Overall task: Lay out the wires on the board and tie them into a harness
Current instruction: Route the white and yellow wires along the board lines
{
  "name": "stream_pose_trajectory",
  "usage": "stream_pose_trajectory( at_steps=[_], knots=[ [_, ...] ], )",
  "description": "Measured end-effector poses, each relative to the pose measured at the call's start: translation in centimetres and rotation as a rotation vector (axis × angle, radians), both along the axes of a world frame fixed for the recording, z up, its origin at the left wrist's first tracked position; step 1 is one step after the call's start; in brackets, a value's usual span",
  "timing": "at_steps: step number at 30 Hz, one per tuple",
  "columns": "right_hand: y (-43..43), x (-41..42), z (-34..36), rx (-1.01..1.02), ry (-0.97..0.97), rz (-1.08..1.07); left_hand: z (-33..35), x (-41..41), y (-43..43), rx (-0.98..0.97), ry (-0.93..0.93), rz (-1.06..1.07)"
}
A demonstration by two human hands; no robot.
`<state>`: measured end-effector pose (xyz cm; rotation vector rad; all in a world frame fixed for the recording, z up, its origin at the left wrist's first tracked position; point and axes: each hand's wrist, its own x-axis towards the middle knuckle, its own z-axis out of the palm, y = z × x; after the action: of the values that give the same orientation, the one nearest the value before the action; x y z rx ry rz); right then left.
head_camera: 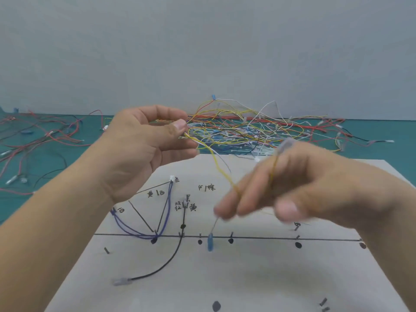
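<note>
The grey board (236,278) lies in front of me with drawn lines, pegs and handwritten labels. Blue wires (165,210) and a black wire (167,258) with a clear end connector lie routed on it. My left hand (144,149) is raised above the board's far left and pinches a yellow wire (219,167) together with a white one between thumb and fingers. The yellow wire runs down to my right hand (292,188), which is blurred and has its fingers curled round it. Below that hand hangs a blue terminal (210,242).
A tangled heap of yellow, red, white and black wires (252,129) lies on the green mat (400,154) behind the board. More red and black wires (38,140) spread over the mat at the left. A grey wall stands behind.
</note>
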<state>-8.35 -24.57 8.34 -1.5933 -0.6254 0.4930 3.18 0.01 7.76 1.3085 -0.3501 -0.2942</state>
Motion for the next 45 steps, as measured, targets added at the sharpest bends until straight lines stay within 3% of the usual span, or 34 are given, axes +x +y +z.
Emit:
stream_pose_trajectory(
  at_steps=[4,7,9,12,14,17,22,27,31,36,42,45],
  knots=[
    [0.7,-1.4,0.3,-0.284,0.087,0.353,0.7,-0.9,-0.1,0.029,-0.053,-0.072],
    [0.0,-1.9,2.0,-0.177,0.291,0.549,1.1,-1.7,-0.3,0.024,-0.098,-0.121],
    [-0.8,-2.1,3.8,-0.169,0.252,0.373,1.3,-2.0,-0.3,0.041,-0.115,-0.137],
    [0.2,-1.2,3.9,-0.180,-0.024,-0.288,1.6,-2.3,-0.2,0.064,-0.116,-0.149],
    [2.5,0.5,3.3,-0.314,-0.191,-0.594,1.7,-2.2,-0.1,0.096,-0.128,-0.136],
    [4.7,2.4,3.0,-0.543,-0.370,-0.760,1.6,-1.8,0.0,0.151,-0.144,-0.102],
    [6.5,3.6,2.4,-0.640,-0.252,-0.599,0.9,-1.4,0.2,0.187,-0.133,-0.027],
    [7.0,4.0,1.7,-0.313,-0.091,-0.602,1.1,-1.5,0.3,0.118,-0.115,0.072],
    [7.3,3.9,2.2,0.029,0.134,-0.609,1.3,-2.4,0.8,0.287,-0.174,0.217],
    [9.4,3.3,2.1,0.585,0.527,-0.524,-1.2,-6.5,0.1,0.147,0.213,0.022],
    [10.2,3.2,0.2,0.590,0.552,-0.489,-2.3,-10.1,1.1,-0.079,0.381,-0.246],
    [9.6,3.6,-0.2,0.424,0.479,-0.485,-2.6,-10.6,1.8,-0.128,0.397,-0.246]
  ],
)
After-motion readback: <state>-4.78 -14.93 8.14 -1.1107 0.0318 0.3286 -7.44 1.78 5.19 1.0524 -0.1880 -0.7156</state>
